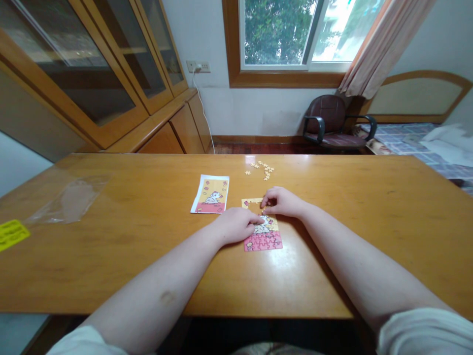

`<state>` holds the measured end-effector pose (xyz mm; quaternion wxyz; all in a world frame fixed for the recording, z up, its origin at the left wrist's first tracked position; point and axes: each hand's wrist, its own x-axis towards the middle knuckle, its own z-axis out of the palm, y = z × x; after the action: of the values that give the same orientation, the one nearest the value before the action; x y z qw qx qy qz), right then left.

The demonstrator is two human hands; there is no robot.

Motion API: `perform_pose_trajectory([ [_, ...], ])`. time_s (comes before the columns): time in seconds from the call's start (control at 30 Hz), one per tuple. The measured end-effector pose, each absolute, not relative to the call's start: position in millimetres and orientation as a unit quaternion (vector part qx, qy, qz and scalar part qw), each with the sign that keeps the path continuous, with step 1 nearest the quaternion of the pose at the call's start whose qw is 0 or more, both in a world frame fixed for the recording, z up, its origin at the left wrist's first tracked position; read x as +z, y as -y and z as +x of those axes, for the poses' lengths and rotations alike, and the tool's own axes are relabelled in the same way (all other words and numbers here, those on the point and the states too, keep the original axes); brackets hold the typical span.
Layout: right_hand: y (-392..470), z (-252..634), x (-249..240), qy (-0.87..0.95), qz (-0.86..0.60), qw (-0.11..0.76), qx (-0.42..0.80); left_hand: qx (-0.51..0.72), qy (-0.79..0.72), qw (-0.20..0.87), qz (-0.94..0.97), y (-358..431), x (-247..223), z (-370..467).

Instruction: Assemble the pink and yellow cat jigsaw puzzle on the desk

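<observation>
A partly assembled jigsaw puzzle (263, 241) lies flat on the wooden table, its lower part pink and its upper part yellow with a white cartoon animal. A gap shows in the upper part, inside a row of top-edge pieces. My left hand (238, 225) rests over the puzzle's left side, palm down, index finger stretched across the animal. At the upper right of the puzzle, my right hand (283, 201) has thumb and fingers bent together at the gap in a pinch. A small yellowish puzzle piece seems to be at those fingertips, mostly hidden.
A reference picture sheet (211, 195) lies left of the puzzle. Several loose puzzle pieces (266, 169) are scattered beyond it. A clear plastic bag (76, 197) and a yellow label (13, 234) are at the table's left. An office chair (328, 121) stands past the far edge.
</observation>
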<state>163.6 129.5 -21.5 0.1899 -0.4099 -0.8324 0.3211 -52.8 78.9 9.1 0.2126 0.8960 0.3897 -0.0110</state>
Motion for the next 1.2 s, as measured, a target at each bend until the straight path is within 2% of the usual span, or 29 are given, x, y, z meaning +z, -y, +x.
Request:
perform_pose_trajectory([
  [0.13, -128, 163, -21, 0.827, -0.419, 0.200, 0.317, -0.008, -0.396, 0.223, 0.891, -79, 11, -52],
  [0.47, -142, 169, -35, 0.711, -0.564, 0.338, 0.247, 0.024, -0.416, 0.221, 0.882, -79, 9, -50],
  [0.6, -152, 169, -42, 0.671, -0.619, 0.358, 0.196, 0.055, -0.425, 0.235, 0.872, -83, 7, -52],
  [0.77, -166, 165, -46, 0.666, -0.666, 0.322, 0.100, 0.087, -0.457, 0.247, 0.850, -87, 7, -54],
  [0.97, -194, 162, -41, 0.670, -0.678, 0.289, 0.092, 0.095, -0.460, 0.261, 0.843, -87, 7, -54],
  [1.2, -221, 152, -42, 0.739, -0.657, 0.143, 0.041, 0.100, -0.475, 0.262, 0.834, -89, 4, -54],
])
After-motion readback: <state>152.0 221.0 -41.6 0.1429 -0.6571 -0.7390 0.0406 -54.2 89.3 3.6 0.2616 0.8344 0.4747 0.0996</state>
